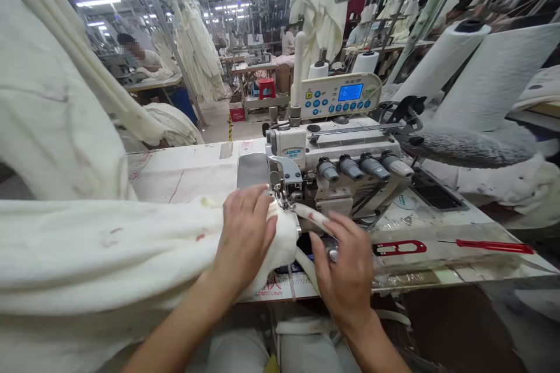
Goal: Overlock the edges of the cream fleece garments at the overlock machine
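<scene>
My left hand (247, 230) lies palm down on the cream garment fabric (144, 236), its fingers stretched out toward the presser foot (286, 201) of a white overlock sewing machine (293, 143). The fabric's right end sits beneath and in front of the needle area. A narrow cream fabric strip (311, 217) runs from the presser foot to my right hand (345, 265), whose fingers close on it; the exact grip is partly hidden. Another part of a cream strip (308, 268) hangs over the table's front edge between my hands.
Red thread snips (400, 247) and a red-handled screwdriver (494, 246) lie on the table at right. Large thread cones (503, 76) stand behind them. A control panel (336, 96) tops the machine. Cream fabric (56, 81) hangs at left. A co-worker (146, 58) sits further back.
</scene>
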The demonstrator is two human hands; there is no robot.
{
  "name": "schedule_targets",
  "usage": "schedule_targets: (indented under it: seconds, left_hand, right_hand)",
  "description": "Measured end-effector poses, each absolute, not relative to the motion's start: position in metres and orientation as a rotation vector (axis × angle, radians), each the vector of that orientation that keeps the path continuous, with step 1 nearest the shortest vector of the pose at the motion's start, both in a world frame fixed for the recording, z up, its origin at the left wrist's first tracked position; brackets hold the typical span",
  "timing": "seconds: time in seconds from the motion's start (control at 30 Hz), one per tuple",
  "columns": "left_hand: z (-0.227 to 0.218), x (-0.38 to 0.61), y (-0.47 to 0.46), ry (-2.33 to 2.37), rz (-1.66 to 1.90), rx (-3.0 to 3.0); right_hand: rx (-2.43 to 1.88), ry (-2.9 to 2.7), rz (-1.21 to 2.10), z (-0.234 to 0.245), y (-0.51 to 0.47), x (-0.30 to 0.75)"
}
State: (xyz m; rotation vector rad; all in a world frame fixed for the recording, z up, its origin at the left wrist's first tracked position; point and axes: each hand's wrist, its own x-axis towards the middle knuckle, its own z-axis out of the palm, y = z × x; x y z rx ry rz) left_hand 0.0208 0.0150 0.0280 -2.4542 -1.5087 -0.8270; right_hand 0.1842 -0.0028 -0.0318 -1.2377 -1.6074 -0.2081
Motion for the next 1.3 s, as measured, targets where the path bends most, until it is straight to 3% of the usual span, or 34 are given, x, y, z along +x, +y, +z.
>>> schedule_targets:
  seconds: [0.1, 0.23, 0.33, 0.5, 0.73, 0.8, 0.9, 0.97, 1.13, 1.3]
  left_hand:
    - [0.005, 0.015, -0.027, -1.226, -1.216, -2.544]
    - [-0.03, 0.013, -0.042, -1.212, -1.026, -2.503]
    - [-0.033, 0.014, -0.033, -1.221, -0.974, -2.391]
    - [-0.006, 0.022, -0.042, -1.198, -1.278, -2.428]
    - [-0.001, 0.023, -0.052, -0.986, -1.206, -2.454]
    - [0.0, 0.022, -0.05, -0.923, -1.169, -2.448]
    - [0.009, 0.019, -0.045, -0.85, -1.13, -2.493]
    - [0.018, 0.017, -0.035, -0.896, -1.111, -2.596]
    - [0.035, 0.005, 0.022, -1.665, -0.844, -2.535]
    - [0.034, 0.005, 0.054, -1.847, -0.698, -2.616]
  right_hand:
    - [-1.196, -1.622, 0.197, -0.048, -0.015, 0.18]
    - [-1.212, -1.614, 1.03, -0.058, -0.015, 0.169]
    - [-1.195, -1.539, 1.072, -0.052, -0.023, 0.167]
    - [-1.225, -1.473, 1.043, -0.034, -0.048, 0.168]
    - [-1.002, -1.243, 1.647, -0.018, -0.063, 0.178]
    - [-1.083, -1.456, 1.35, -0.019, -0.062, 0.184]
    - [-1.108, -1.763, 0.407, -0.023, -0.052, 0.192]
    - [-0.969, -1.842, 0.024, -0.024, -0.043, 0.193]
    - [-0.852, -1.875, -0.071, -0.021, -0.032, 0.192]
    - [-0.843, -1.878, -0.077, -0.024, -0.027, 0.195]
